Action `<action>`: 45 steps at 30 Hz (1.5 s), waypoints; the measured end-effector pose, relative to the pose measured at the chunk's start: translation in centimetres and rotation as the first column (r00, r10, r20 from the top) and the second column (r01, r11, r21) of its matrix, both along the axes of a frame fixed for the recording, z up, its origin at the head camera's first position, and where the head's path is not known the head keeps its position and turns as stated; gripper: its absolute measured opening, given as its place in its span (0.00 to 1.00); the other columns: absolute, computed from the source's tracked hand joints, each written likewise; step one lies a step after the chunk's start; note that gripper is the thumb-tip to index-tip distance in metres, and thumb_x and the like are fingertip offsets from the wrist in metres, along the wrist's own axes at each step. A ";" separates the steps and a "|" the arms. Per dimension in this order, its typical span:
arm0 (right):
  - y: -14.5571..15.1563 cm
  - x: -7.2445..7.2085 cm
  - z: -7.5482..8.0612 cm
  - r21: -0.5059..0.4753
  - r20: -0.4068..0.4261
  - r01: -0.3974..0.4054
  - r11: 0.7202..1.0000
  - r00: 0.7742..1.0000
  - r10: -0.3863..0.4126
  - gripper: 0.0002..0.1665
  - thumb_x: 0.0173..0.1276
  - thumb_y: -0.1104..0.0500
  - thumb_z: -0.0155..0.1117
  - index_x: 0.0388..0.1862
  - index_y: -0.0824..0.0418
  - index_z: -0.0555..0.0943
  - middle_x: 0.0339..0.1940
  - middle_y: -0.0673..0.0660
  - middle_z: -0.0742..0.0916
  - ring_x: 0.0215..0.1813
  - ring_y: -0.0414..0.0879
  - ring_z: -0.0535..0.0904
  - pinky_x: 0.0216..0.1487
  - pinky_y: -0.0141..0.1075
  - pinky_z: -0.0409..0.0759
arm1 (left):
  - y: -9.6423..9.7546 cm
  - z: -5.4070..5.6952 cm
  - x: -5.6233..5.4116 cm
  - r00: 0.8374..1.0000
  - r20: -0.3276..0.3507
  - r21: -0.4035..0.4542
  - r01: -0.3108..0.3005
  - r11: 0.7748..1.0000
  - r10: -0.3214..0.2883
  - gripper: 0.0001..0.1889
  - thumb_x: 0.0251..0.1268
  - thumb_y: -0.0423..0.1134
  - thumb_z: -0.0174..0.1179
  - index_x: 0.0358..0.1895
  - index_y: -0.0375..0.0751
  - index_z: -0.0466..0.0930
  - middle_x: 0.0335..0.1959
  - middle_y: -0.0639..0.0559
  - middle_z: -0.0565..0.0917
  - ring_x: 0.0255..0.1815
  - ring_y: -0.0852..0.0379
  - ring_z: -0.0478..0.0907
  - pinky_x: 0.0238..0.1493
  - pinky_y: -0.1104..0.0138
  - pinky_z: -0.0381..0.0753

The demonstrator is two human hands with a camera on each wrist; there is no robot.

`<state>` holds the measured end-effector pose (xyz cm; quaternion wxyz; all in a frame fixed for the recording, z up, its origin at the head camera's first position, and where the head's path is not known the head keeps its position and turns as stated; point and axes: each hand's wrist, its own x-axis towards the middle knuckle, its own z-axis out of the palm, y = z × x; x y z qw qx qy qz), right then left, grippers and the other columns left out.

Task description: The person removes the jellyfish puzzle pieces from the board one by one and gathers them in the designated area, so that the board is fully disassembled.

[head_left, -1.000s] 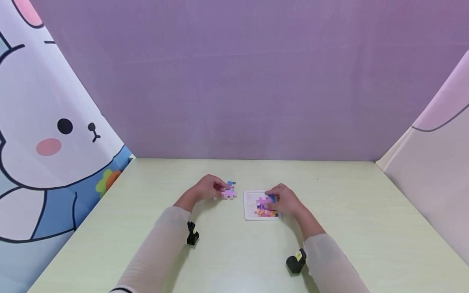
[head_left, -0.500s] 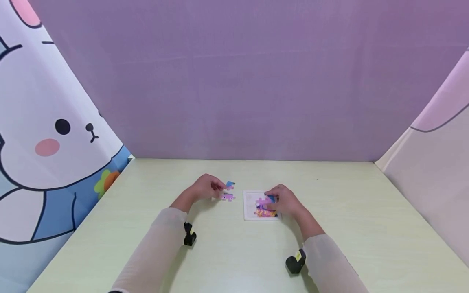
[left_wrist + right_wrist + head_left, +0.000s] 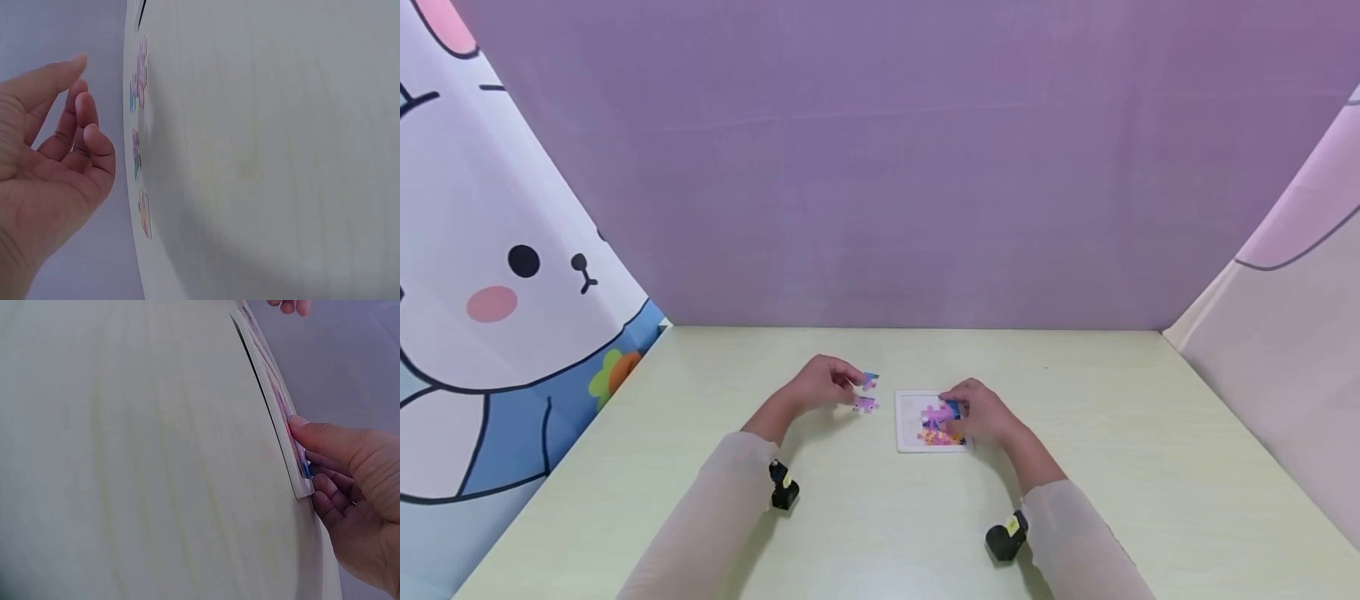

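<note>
My left hand [image 3: 59, 137] hovers over the table with its fingers loosely bent and nothing between thumb and fingertips. Just beside it in the head view lie a pink jigsaw piece [image 3: 866, 405] with printed eyes and a blue-and-pink jigsaw piece [image 3: 870, 381]. Another jigsaw piece [image 3: 144, 214] lies flat in the left wrist view. To the right is a white puzzle frame [image 3: 907, 446] partly filled with a joined pink, blue and yellow picture [image 3: 937, 430]. My right hand [image 3: 988, 412] grips the frame's right side, thumb on the picture, fingers along the outer edge, hiding part of it.
The pale wooden table [image 3: 880, 533] ends at a purple backdrop [image 3: 880, 167]. A cartoon-printed cloth [image 3: 467, 208] hangs at the left and a pale cloth [image 3: 1285, 358] at the right. Black wrist cameras sit under both sleeves.
My left hand has drawn slightly left, off the pink piece, which now shows more apart from the blue-and-pink one. The right hand keeps its place on the frame.
</note>
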<state>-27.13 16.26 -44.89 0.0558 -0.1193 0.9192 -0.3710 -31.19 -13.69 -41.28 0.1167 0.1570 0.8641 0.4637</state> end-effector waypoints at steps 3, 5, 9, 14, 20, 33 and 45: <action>0.1 0.0 0.1 0.003 -0.003 -0.015 1.000 1.000 0.015 0.29 0.59 0.62 0.74 0.60 0.64 0.79 0.58 0.60 0.76 0.62 0.59 0.71 0.66 0.57 0.65 | 0.3 0.2 0.3 1.000 -0.005 0.017 0.027 0.999 -0.026 0.15 0.50 0.25 0.71 0.44 0.33 0.87 0.41 0.41 0.85 0.36 0.55 0.77 0.35 0.68 0.78; 0.1 0.0 0.2 0.006 -0.006 -0.021 1.000 1.000 0.021 0.29 0.59 0.62 0.74 0.60 0.65 0.79 0.58 0.61 0.76 0.62 0.60 0.71 0.66 0.56 0.64 | 0.6 0.2 0.4 0.999 -0.015 0.029 0.053 0.998 -0.053 0.15 0.50 0.25 0.71 0.44 0.32 0.86 0.42 0.39 0.85 0.37 0.55 0.78 0.35 0.68 0.78; 0.3 -0.1 0.2 0.022 -0.031 -0.039 0.999 0.999 0.039 0.27 0.59 0.63 0.74 0.58 0.67 0.80 0.57 0.62 0.77 0.62 0.61 0.71 0.67 0.55 0.65 | 1.1 0.0 0.5 0.994 -0.047 0.051 0.098 0.994 -0.096 0.15 0.51 0.26 0.71 0.45 0.31 0.86 0.44 0.39 0.85 0.39 0.57 0.79 0.37 0.69 0.78; 0.4 -0.2 0.3 0.043 -0.070 -0.059 0.997 0.996 0.062 0.25 0.58 0.62 0.75 0.55 0.68 0.82 0.57 0.62 0.79 0.62 0.62 0.72 0.66 0.55 0.65 | 1.9 0.0 0.8 0.987 -0.097 0.041 0.134 0.990 -0.130 0.14 0.52 0.27 0.71 0.45 0.31 0.86 0.44 0.40 0.85 0.39 0.59 0.79 0.42 0.68 0.79; 0.7 -0.3 0.7 0.051 -0.090 -0.094 0.994 0.991 0.098 0.22 0.58 0.61 0.75 0.52 0.64 0.84 0.57 0.62 0.80 0.62 0.62 0.72 0.65 0.56 0.66 | 2.9 0.6 1.3 0.985 -0.086 0.037 0.156 0.987 -0.152 0.14 0.54 0.31 0.71 0.45 0.32 0.86 0.44 0.39 0.85 0.40 0.58 0.79 0.49 0.63 0.78; 1.4 -0.1 2.3 -0.019 -0.072 -0.170 0.985 0.983 0.168 0.22 0.57 0.61 0.76 0.51 0.63 0.85 0.56 0.57 0.82 0.63 0.60 0.72 0.65 0.58 0.66 | 5.3 0.7 2.0 0.981 -0.053 0.049 0.190 0.981 -0.188 0.14 0.51 0.30 0.73 0.43 0.33 0.87 0.42 0.40 0.86 0.40 0.57 0.79 0.41 0.66 0.78; 2.0 -0.2 1.4 -0.016 -0.088 -0.230 0.973 0.970 0.228 0.16 0.55 0.63 0.76 0.45 0.62 0.88 0.50 0.55 0.84 0.56 0.56 0.76 0.60 0.56 0.71 | 7.6 0.0 2.1 0.977 -0.028 -0.077 0.210 0.975 -0.212 0.11 0.52 0.32 0.73 0.41 0.41 0.89 0.39 0.54 0.85 0.39 0.59 0.78 0.41 0.67 0.78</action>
